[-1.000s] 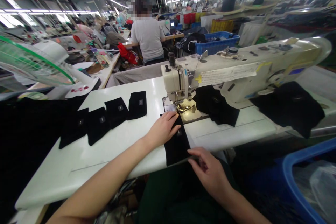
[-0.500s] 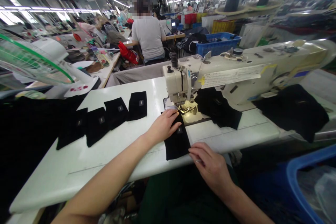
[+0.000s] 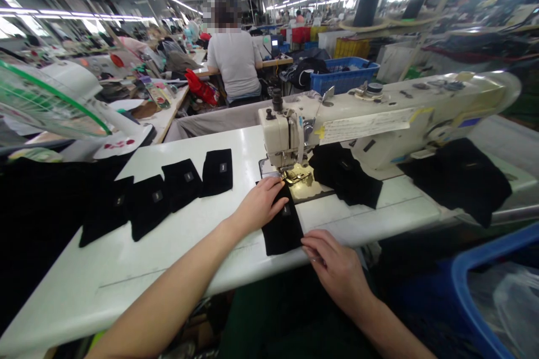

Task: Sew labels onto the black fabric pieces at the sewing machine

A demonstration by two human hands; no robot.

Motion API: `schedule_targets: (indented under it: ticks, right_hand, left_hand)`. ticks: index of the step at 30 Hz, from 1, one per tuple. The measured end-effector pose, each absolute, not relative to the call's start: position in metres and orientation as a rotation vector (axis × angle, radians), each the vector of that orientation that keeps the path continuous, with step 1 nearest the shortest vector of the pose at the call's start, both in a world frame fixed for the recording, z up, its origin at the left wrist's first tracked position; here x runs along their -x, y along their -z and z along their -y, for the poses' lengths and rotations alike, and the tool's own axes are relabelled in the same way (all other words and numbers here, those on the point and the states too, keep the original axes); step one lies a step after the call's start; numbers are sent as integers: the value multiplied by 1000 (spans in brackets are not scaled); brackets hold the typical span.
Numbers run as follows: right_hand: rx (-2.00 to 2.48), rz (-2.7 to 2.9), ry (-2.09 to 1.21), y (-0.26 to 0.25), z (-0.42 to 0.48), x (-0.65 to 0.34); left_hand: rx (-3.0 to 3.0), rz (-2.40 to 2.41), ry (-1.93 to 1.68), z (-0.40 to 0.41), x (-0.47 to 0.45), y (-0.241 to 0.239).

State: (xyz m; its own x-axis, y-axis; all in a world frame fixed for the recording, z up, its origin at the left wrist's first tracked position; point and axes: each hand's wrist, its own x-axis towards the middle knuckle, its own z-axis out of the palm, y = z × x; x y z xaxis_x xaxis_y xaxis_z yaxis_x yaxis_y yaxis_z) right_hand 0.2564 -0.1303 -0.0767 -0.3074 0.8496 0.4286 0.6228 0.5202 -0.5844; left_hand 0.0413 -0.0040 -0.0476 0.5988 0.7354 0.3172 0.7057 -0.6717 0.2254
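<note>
A black fabric piece [image 3: 283,235] with a small label lies on the sewing table, its far end close to the presser foot [image 3: 297,177] of the sewing machine [image 3: 280,132]. My left hand [image 3: 263,202] rests flat on its upper part, fingers stretched toward the foot and covering some of the cloth. At the near right corner, my right hand [image 3: 334,263] pinches the edge of the same piece between thumb and fingers. To the right of the needle area lies a bunched black fabric piece [image 3: 347,174], also with a label.
Several labelled black pieces [image 3: 218,173] lie in a row on the white tabletop [image 3: 181,258]. More black cloth [image 3: 458,179] is at the right end. A green-rimmed fan [image 3: 54,95] stands left, a blue basket [image 3: 461,286] lower right. A person [image 3: 234,61] sits ahead, facing away.
The view has shifted slightly. Both hands keep nearly the same places on the black fabric piece, and the cloth shows no clear movement.
</note>
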Motion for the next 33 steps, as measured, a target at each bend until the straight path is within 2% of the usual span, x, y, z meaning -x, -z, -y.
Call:
schedule_targets:
  ticks: [19, 22, 27, 33]
  right_hand:
    - [1186, 2264, -300, 63, 125, -262]
    - [1175, 2277, -286, 64, 129, -264]
    - [1138, 2318, -313, 66, 132, -270]
    - [1182, 2366, -384, 62, 130, -273]
  left_hand:
    - [-2761, -1225, -526, 1, -39, 44]
    - [-2801, -1226, -536, 18, -41, 36]
    - [-2809, -894, -436, 76, -45, 22]
    - [-2915, -831, -465, 105, -38, 33]
